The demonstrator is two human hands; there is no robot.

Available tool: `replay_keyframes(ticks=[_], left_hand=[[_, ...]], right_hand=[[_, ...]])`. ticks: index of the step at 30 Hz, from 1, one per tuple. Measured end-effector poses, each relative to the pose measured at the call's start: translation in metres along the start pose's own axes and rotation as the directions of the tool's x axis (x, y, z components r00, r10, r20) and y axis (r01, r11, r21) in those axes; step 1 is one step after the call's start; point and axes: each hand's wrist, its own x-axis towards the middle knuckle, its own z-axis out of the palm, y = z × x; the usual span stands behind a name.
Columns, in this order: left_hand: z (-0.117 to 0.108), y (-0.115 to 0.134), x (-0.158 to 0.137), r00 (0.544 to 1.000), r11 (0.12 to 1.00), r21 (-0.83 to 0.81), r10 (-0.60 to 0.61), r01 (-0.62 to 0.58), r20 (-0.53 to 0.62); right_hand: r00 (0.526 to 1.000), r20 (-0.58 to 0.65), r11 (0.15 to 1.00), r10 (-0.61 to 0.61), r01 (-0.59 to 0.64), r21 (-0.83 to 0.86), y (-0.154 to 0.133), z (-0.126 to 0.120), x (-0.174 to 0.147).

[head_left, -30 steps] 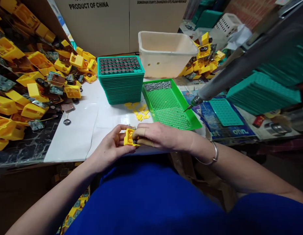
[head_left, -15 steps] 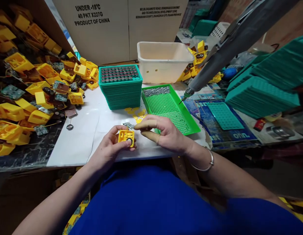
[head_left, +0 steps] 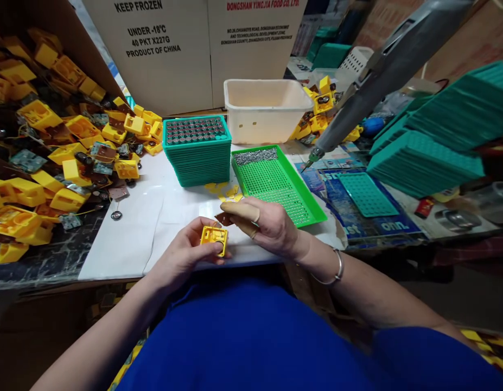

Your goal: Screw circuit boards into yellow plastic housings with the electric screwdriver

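Observation:
My left hand (head_left: 190, 241) is closed around a small yellow plastic housing (head_left: 214, 235), its open side facing up. The thumb rests by a round dark part at the housing's lower right corner. Beside it, my right hand (head_left: 267, 221), with tan covers on thumb and forefinger, pinches a small brown circuit board (head_left: 223, 218). A thin wire seems to run between board and housing. Flat yellow pieces (head_left: 224, 191) lie on the white paper just beyond my hands.
A heap of yellow housings (head_left: 72, 168) fills the left. Ahead stand stacked teal trays (head_left: 202, 160), a white bin (head_left: 267, 119) and a green perforated tray (head_left: 275, 187) holding screws. An electric screwdriver (head_left: 349, 114) hangs above the right side. More teal trays (head_left: 426, 160) stand at right.
My right fingers have closed on the circuit board, which lay beyond the housing, and lifted it. The housing in my left hand has tilted slightly. The camera view has shifted a little.

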Motion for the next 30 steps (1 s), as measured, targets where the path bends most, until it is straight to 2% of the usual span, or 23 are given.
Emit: replay_keyframes(ticks=[2, 4, 7, 10, 13, 15, 21, 25, 27, 30], left_hand=[[0.002, -0.006, 0.005, 0.988, 0.994, 0.049, 0.107, -0.102, -0.11], [0.004, -0.01, 0.011, 0.971, 0.988, 0.041, 0.155, -0.15, -0.181], [0.005, -0.011, 0.016, 0.959, 0.986, -0.036, 0.149, -0.162, -0.241], [0.005, -0.006, 0.016, 0.96, 0.98, -0.126, 0.12, -0.156, -0.252], [0.005, -0.002, 0.015, 0.97, 0.969, -0.205, 0.091, -0.138, -0.224], [0.004, -0.001, 0.015, 0.975, 0.972, -0.2, 0.08, -0.122, -0.206], [0.003, -0.003, 0.013, 0.978, 0.982, -0.127, 0.116, -0.139, -0.172], [0.005, -0.005, 0.011, 0.972, 0.979, -0.105, 0.152, -0.172, -0.179], [0.006, -0.007, 0.01, 0.971, 0.981, -0.092, 0.155, -0.173, -0.181], [0.007, -0.011, 0.01, 0.975, 0.984, -0.079, 0.147, -0.162, -0.166]], right_hand=[[0.999, -0.013, 0.999, 0.043, -0.042, 0.019, -0.007, -0.002, 0.001], [0.99, -0.04, 0.982, 0.132, -0.125, 0.143, -0.014, -0.002, 0.003], [0.946, -0.038, 0.899, 0.321, -0.292, 0.326, -0.023, 0.001, 0.002], [0.919, -0.042, 0.869, 0.392, -0.355, 0.345, -0.029, 0.008, -0.004], [0.937, -0.074, 0.9, 0.341, -0.303, 0.314, -0.032, 0.016, -0.012], [0.95, -0.08, 0.915, 0.301, -0.264, 0.304, -0.034, 0.02, -0.016], [0.98, 0.037, 0.924, 0.196, -0.197, 0.328, -0.034, 0.022, -0.024], [1.0, -0.019, 0.999, -0.018, 0.018, 0.027, -0.028, 0.021, -0.025], [0.993, -0.024, 0.987, -0.119, 0.116, -0.11, -0.025, 0.021, -0.023], [0.964, 0.041, 0.944, -0.263, 0.266, -0.198, -0.022, 0.021, -0.018]])
